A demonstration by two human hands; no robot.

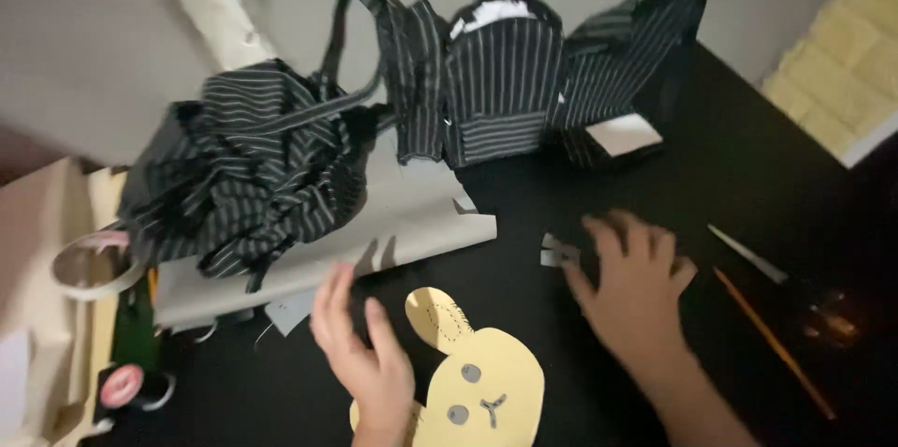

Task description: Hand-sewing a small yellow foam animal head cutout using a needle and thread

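My left hand (pixel 360 353) hovers over the black table (pixel 748 166), fingers spread, its tips touching the edge of a grey sheet of card (pixel 412 218). Just right of it lies a yellow rabbit-face cut-out (pixel 486 377) with grey eyes and a stitched ear. My right hand (pixel 631 288) is spread palm down on the table, fingertips by a small grey scrap (pixel 554 252). Neither hand holds anything.
A heap of black pinstriped fabric (pixel 253 176) lies on the grey card. More pinstriped pieces (pixel 505 82) stand at the back. A pencil (pixel 772 339) and a white strip (pixel 746 253) lie at the right. Tape rolls (pixel 89 265) sit at the left.
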